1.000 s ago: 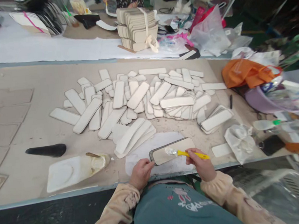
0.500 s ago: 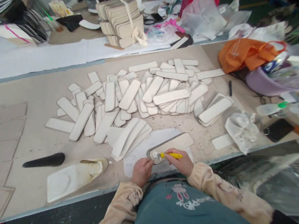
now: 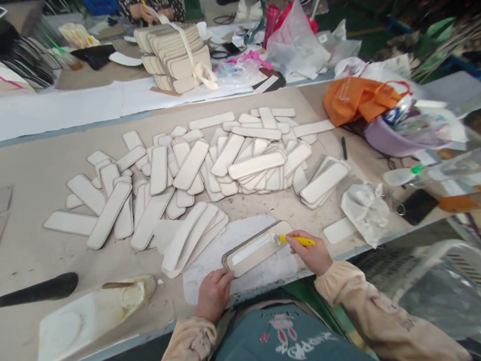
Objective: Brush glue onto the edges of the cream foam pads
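My right hand (image 3: 314, 252) grips the yellow handle of a small brush (image 3: 302, 241). White paste covers its bristles, which touch the right part of a pale, round-ended strip (image 3: 254, 262). A wet white streak runs along the strip's face from the left toward the brush. More strips lie stacked beneath it, their dark edges fanned at the top. My left hand (image 3: 213, 294) has its fingers closed at the strip's lower left end, holding it by the edge. Under the stack lies a white paper sheet (image 3: 274, 273).
A big pile of pale strips (image 3: 205, 164) covers the table's middle. At left are a cut-open white bottle (image 3: 64, 336) with a stick (image 3: 117, 284) and a black handle-like piece (image 3: 39, 289). Purple basin (image 3: 388, 139) stands right. Across the table, a co-worker's hands (image 3: 148, 13) show.
My right hand has drawn the brush rightward along the strip, leaving a white streak behind it. My left hand stays at the left end. The whole view has shifted.
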A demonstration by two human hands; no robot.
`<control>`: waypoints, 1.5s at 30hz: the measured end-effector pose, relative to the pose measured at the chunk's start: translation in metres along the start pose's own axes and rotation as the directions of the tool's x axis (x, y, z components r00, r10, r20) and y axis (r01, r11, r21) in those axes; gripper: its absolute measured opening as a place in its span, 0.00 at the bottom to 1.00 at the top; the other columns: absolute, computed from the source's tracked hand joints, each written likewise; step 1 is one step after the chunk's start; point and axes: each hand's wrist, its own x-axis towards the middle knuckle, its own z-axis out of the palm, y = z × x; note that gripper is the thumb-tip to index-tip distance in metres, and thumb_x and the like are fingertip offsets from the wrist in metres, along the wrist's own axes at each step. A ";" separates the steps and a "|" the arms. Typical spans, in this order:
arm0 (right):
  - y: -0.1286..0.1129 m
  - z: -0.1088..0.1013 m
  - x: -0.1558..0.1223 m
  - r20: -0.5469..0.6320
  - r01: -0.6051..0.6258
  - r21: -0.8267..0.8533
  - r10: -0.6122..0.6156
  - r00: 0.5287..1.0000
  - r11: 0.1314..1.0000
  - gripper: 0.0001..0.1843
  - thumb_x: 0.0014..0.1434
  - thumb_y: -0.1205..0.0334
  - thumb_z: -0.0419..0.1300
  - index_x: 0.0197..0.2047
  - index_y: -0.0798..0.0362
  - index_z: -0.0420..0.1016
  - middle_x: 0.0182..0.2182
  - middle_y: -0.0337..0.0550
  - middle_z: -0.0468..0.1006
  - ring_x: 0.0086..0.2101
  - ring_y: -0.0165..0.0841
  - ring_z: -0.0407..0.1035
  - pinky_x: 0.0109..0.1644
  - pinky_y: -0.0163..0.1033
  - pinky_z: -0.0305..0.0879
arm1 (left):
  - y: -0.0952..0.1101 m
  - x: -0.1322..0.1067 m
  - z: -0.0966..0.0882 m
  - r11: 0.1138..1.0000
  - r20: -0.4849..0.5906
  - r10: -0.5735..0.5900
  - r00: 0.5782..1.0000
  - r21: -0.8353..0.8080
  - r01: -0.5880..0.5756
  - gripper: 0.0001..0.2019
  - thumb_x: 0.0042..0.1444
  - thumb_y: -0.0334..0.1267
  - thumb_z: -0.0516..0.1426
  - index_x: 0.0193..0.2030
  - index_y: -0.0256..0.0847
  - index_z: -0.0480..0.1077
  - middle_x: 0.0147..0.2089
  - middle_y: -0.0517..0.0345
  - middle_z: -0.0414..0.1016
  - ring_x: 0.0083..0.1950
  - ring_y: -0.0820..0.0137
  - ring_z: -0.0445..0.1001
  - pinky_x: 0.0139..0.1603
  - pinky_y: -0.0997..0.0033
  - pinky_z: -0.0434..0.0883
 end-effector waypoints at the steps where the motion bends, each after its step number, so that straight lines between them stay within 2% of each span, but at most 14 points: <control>1: 0.003 -0.007 0.003 -0.029 -0.001 -0.032 0.000 1.000 0.999 0.18 0.55 0.46 0.55 0.37 0.53 0.74 0.22 0.38 0.75 0.23 0.32 0.72 0.29 0.35 0.67 | 0.000 0.000 0.000 1.000 -0.009 0.001 1.000 0.006 0.000 0.11 0.58 0.32 0.51 0.42 0.44 0.72 0.39 0.54 0.74 0.39 0.68 0.71 0.41 0.67 0.71; 5: 0.010 -0.029 0.008 -0.133 0.015 -0.149 -0.035 0.990 0.989 0.18 0.56 0.46 0.54 0.36 0.52 0.74 0.23 0.39 0.76 0.24 0.33 0.73 0.30 0.35 0.67 | 0.001 0.003 0.000 1.000 -0.020 0.008 1.000 0.019 -0.008 0.10 0.58 0.32 0.51 0.42 0.43 0.73 0.38 0.54 0.74 0.39 0.68 0.72 0.40 0.68 0.71; 8: 0.004 -0.029 0.001 -0.154 0.048 -0.140 -0.069 0.986 0.989 0.17 0.56 0.47 0.54 0.36 0.51 0.74 0.25 0.40 0.76 0.25 0.33 0.73 0.31 0.35 0.67 | 0.001 0.004 0.000 1.000 -0.025 0.009 1.000 0.014 -0.009 0.11 0.58 0.32 0.51 0.41 0.43 0.73 0.38 0.54 0.74 0.38 0.68 0.72 0.40 0.68 0.71; 10: -0.003 -0.019 -0.010 -0.086 0.059 -0.052 -0.063 0.994 0.997 0.17 0.56 0.47 0.55 0.37 0.52 0.73 0.25 0.40 0.76 0.25 0.33 0.72 0.30 0.35 0.68 | 0.001 0.005 0.000 1.000 -0.024 0.006 1.000 0.009 -0.006 0.11 0.58 0.31 0.50 0.41 0.43 0.73 0.38 0.54 0.74 0.38 0.69 0.72 0.40 0.69 0.71; 12: -0.013 -0.001 -0.022 0.036 0.060 0.048 -0.061 0.997 0.997 0.16 0.57 0.49 0.55 0.38 0.52 0.73 0.24 0.39 0.75 0.24 0.31 0.72 0.30 0.34 0.67 | 0.002 0.005 -0.001 1.000 -0.014 -0.005 1.000 0.006 0.005 0.12 0.58 0.31 0.50 0.41 0.43 0.73 0.38 0.54 0.74 0.38 0.69 0.72 0.40 0.70 0.71; 16: -0.028 0.041 -0.042 0.249 0.096 0.112 -0.122 0.961 0.989 0.13 0.58 0.52 0.54 0.37 0.52 0.73 0.23 0.37 0.75 0.23 0.29 0.70 0.29 0.32 0.66 | 0.004 0.006 -0.002 1.000 0.000 -0.014 1.000 0.006 0.014 0.12 0.58 0.32 0.50 0.41 0.43 0.73 0.38 0.55 0.74 0.38 0.69 0.71 0.39 0.69 0.71; 20: -0.033 0.068 -0.047 0.325 0.178 0.080 -0.194 0.926 0.981 0.12 0.59 0.54 0.54 0.36 0.52 0.74 0.25 0.38 0.76 0.26 0.29 0.70 0.31 0.32 0.65 | 0.003 0.006 -0.002 1.000 0.004 0.002 1.000 0.027 -0.002 0.11 0.57 0.31 0.51 0.41 0.43 0.73 0.37 0.55 0.74 0.38 0.70 0.71 0.39 0.71 0.71; 23: -0.031 0.072 -0.044 0.321 0.207 0.050 -0.212 0.923 0.977 0.12 0.59 0.55 0.54 0.36 0.51 0.75 0.27 0.39 0.77 0.28 0.30 0.71 0.32 0.32 0.65 | 0.002 0.006 -0.002 0.999 -0.004 0.010 1.000 0.034 -0.010 0.11 0.57 0.30 0.51 0.41 0.43 0.73 0.37 0.55 0.74 0.38 0.70 0.71 0.39 0.71 0.70; 27: -0.020 0.057 -0.035 0.255 0.169 0.009 -0.165 0.953 0.986 0.12 0.59 0.54 0.54 0.36 0.51 0.74 0.28 0.38 0.77 0.27 0.30 0.71 0.31 0.32 0.66 | 0.001 0.007 -0.003 1.000 0.004 0.015 1.000 0.027 -0.016 0.10 0.57 0.30 0.52 0.40 0.43 0.73 0.37 0.55 0.74 0.38 0.69 0.71 0.40 0.70 0.70; 32: 0.004 0.016 -0.018 0.096 0.067 -0.009 -0.066 0.993 0.998 0.14 0.58 0.51 0.54 0.36 0.52 0.74 0.24 0.37 0.75 0.23 0.30 0.70 0.29 0.33 0.67 | -0.001 0.006 -0.004 0.999 0.025 0.010 1.000 0.035 -0.011 0.10 0.57 0.31 0.52 0.41 0.43 0.73 0.39 0.55 0.74 0.39 0.69 0.71 0.40 0.70 0.70; 35: 0.015 -0.011 -0.007 -0.007 0.029 -0.048 -0.030 1.000 0.998 0.15 0.57 0.50 0.55 0.36 0.52 0.74 0.24 0.38 0.76 0.23 0.30 0.71 0.28 0.33 0.67 | -0.004 0.005 -0.002 0.998 0.026 0.031 0.999 0.051 -0.032 0.10 0.58 0.31 0.52 0.42 0.44 0.73 0.39 0.55 0.74 0.39 0.69 0.71 0.40 0.70 0.70; 39: 0.022 -0.037 0.004 -0.124 0.040 -0.157 -0.060 0.990 0.987 0.15 0.57 0.49 0.55 0.36 0.51 0.74 0.23 0.38 0.76 0.22 0.31 0.72 0.27 0.33 0.67 | -0.006 0.006 -0.001 0.996 0.019 0.052 0.998 0.068 -0.054 0.10 0.58 0.32 0.51 0.42 0.44 0.73 0.39 0.55 0.74 0.39 0.69 0.72 0.40 0.70 0.71; 42: 0.020 -0.041 0.002 -0.133 0.085 -0.165 -0.107 0.985 0.983 0.14 0.57 0.50 0.55 0.36 0.51 0.74 0.26 0.39 0.77 0.24 0.31 0.73 0.28 0.33 0.68 | -0.004 0.008 -0.002 0.996 0.027 0.046 0.999 0.078 -0.048 0.10 0.58 0.32 0.51 0.42 0.44 0.73 0.39 0.55 0.74 0.39 0.68 0.72 0.41 0.70 0.71; 45: 0.011 -0.030 -0.008 -0.067 0.140 -0.087 -0.146 0.987 0.986 0.14 0.57 0.50 0.55 0.37 0.52 0.74 0.28 0.40 0.77 0.25 0.31 0.72 0.28 0.33 0.69 | -0.002 0.007 -0.003 0.996 0.047 0.031 0.998 0.084 -0.035 0.11 0.58 0.32 0.50 0.42 0.43 0.73 0.39 0.55 0.74 0.39 0.69 0.72 0.41 0.70 0.71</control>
